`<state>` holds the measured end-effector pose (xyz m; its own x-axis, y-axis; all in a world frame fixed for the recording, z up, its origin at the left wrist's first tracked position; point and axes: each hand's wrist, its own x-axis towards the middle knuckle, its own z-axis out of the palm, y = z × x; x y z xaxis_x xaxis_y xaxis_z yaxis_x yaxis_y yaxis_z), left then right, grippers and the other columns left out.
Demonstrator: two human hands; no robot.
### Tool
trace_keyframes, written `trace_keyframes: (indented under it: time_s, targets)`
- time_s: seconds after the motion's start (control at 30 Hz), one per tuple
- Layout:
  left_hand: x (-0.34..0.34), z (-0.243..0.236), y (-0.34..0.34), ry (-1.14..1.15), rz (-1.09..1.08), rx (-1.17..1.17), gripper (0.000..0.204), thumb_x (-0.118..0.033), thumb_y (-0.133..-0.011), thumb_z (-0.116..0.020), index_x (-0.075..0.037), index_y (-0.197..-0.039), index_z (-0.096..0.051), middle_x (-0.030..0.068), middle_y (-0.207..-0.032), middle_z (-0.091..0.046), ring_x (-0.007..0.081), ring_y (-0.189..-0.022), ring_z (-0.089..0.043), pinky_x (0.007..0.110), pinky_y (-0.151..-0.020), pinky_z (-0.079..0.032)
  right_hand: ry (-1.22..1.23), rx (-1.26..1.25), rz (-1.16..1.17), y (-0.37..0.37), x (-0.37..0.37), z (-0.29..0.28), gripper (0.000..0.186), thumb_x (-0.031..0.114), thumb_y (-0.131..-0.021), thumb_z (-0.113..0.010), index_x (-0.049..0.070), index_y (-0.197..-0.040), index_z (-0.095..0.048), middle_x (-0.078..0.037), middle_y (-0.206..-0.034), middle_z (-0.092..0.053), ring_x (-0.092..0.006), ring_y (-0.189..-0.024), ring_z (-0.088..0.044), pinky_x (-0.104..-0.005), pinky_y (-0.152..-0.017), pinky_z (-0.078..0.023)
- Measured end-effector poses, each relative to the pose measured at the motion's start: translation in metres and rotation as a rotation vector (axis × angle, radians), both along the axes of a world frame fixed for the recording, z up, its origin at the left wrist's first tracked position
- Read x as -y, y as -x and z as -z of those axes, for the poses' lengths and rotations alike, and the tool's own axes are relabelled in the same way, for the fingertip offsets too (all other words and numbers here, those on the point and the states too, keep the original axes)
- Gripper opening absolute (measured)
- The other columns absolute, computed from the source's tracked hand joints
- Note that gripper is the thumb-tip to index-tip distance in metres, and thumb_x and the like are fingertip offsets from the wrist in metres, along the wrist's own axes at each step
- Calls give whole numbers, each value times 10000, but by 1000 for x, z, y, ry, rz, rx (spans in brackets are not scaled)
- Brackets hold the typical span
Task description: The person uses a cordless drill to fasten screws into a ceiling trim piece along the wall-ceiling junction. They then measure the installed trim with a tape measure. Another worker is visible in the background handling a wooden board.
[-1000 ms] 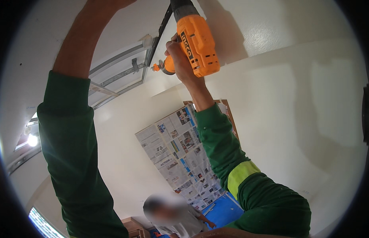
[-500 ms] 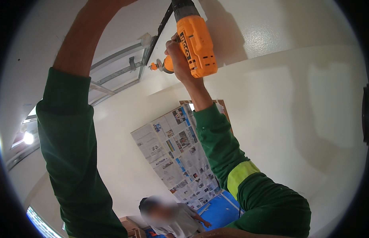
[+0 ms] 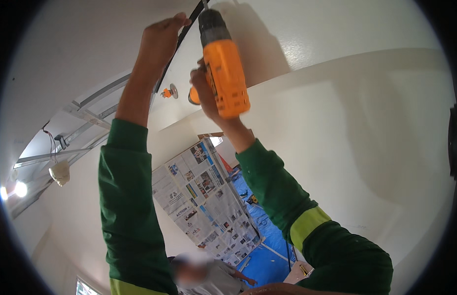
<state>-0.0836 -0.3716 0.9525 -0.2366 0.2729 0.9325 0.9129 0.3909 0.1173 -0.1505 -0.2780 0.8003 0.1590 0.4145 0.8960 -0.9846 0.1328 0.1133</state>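
Overhead, my right hand (image 3: 204, 93) is wrapped around the handle of an orange and black cordless drill (image 3: 226, 73). The drill points upward, its dark chuck and a slim metal bit (image 3: 205, 5) close to a dark strip (image 3: 174, 56) where ceiling meets wall. My left hand (image 3: 162, 42) is raised beside that strip, its fingers closed with thumb and fingertip near the strip's edge. Anything pinched there is too small to make out. Green sleeves cover both my forearms.
Metal ceiling framing (image 3: 98, 118) is exposed at left, with hanging wires and a pale lump (image 3: 60, 173). An orange sprinkler-like fitting (image 3: 168, 92) projects near the strip. Below are a newspaper-covered panel (image 3: 204, 196), blue floor sheeting (image 3: 268, 268) and a person in grey (image 3: 218, 278).
My left hand has come down and right into view beside the strip. The drill and my right hand have shifted lower and left in the picture, as the view has also turned.
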Motion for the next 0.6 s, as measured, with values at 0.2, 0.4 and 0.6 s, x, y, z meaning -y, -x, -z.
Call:
trace_keyframes:
  time_s: [0.2, 0.4, 0.6]
  targets:
    - [-20, 16, 24, -238, 448, 166, 534, -487, -989, -773, 5, -1194, -764, -97, -582, -348, 45, -485, -288, 255, -476, -257, -140, 178, -20, -52, -25, 91, 245, 158, -994, -692, 47, -1194, -606, -34, -945, -635, -106, -843, -631, -269, -789, -533]
    - [-63, 6, 28, -499, 112, -244, 600, -581, -898, -825, 11, -994, -822, 42, -678, -666, 193, -651, -618, 371, -686, -531, -332, 439, -183, -93, -73, 147, 268, 251, -1036, -665, 60, -1213, -600, -58, -1045, -622, -100, -940, -618, -253, -865, -528]
    - [-82, 5, 32, -636, -1, -401, 624, -616, -934, -768, 2, -999, -826, 139, -785, -754, 237, -750, -694, 397, -754, -547, -355, 633, -28, -172, -119, 182, 327, 371, -1010, -715, 100, -1157, -604, -34, -1037, -606, -90, -933, -599, -240, -868, -529]
